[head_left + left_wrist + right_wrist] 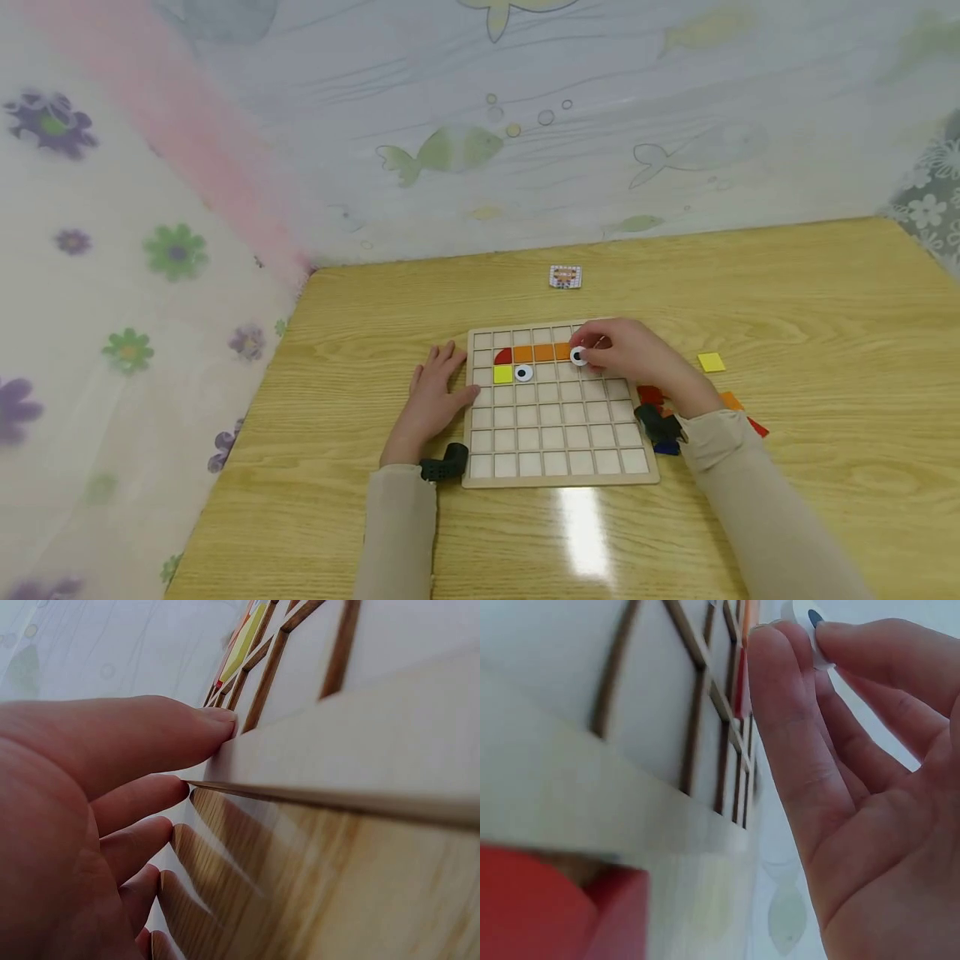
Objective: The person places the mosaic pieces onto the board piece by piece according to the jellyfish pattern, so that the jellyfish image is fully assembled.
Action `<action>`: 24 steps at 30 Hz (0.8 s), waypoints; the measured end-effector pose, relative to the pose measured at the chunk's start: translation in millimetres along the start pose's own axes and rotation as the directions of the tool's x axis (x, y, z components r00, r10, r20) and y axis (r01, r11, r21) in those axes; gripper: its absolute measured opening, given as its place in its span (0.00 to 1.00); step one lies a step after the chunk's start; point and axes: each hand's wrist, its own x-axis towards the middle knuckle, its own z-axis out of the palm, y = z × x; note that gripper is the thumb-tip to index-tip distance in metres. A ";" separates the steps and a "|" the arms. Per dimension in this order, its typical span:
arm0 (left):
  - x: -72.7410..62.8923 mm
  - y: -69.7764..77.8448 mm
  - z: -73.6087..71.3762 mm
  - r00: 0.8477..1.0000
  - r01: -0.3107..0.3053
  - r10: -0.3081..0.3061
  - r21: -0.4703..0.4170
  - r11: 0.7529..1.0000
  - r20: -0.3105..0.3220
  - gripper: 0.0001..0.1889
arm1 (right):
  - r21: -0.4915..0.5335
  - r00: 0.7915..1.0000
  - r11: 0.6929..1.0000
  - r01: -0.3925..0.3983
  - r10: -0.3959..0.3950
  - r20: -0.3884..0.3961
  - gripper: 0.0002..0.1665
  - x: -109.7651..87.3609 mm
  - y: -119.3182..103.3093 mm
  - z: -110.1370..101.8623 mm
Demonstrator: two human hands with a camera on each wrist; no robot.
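Note:
A wooden grid board [555, 481] lies on the table, between the hands. My right hand [630, 354] pinches a round white eye piece [810, 626] with a black pupil between thumb and fingers, over the board's upper right cells. Left of it runs a row of orange squares [543, 353], ending in a red rounded piece [503, 357]. Below that red piece sit a yellow square [502, 375] and a second eye piece [524, 373]. My left hand [431, 398] lies at the board's left edge with fingers spread, its thumb [217, 724] on the rim.
Right of the board, partly behind the right wrist, lie loose red pieces [651, 395], an orange piece [731, 402] and a blue piece [666, 448]. A yellow square [711, 362] lies farther out. A small picture card [566, 277] rests behind the board, near the wall.

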 end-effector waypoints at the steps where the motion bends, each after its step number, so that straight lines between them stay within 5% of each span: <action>1: -0.2 0.1 -0.2 1.000 0.003 -0.003 -0.001 1.000 0.001 0.31 | 0.001 1.000 1.000 0.001 -0.001 0.010 0.10 1.0 -0.2 1.6; 24: -0.3 1.8 -0.8 0.999 0.027 -0.027 0.005 1.000 0.017 0.32 | -0.222 0.995 0.972 0.073 -0.087 -0.053 0.04 5.0 -10.9 21.5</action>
